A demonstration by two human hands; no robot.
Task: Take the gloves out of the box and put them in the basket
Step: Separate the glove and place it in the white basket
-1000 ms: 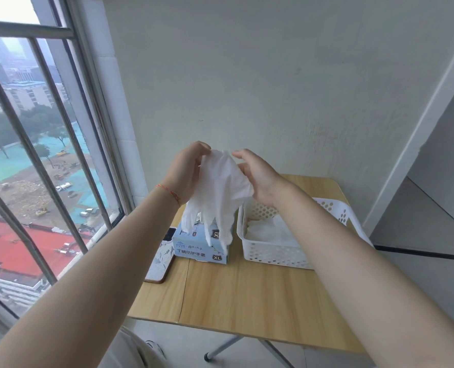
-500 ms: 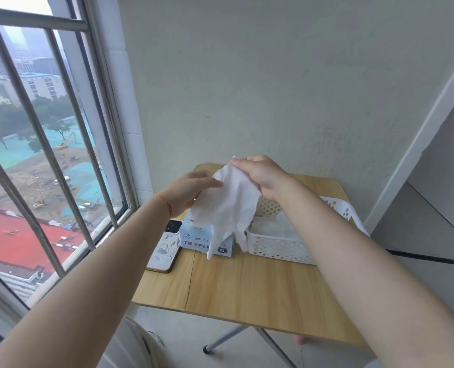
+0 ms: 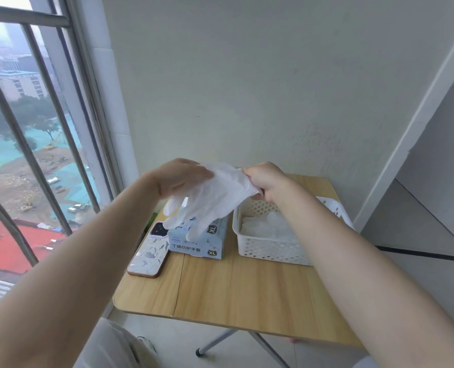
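Gloves: one white glove (image 3: 215, 197) hangs in the air over the box (image 3: 198, 239), just left of the basket (image 3: 271, 251) on the wooden surface (image 3: 247, 293). Right hand (image 3: 267, 181) pinches its cuff, left hand (image 3: 182, 177) lies flat against it, fingers straight. Floppy thing tbh, could easily snag the basket rim and drape outside.

Your left hand (image 3: 179, 179) and right hand (image 3: 267, 181) are bare, with no rings or watch on show. Both forearms are uncovered to the frame edge; no sleeves are visible. Below the table (image 3: 247, 296) edge you wear pale beige trousers (image 3: 109, 346) and a light shoe (image 3: 147, 343).
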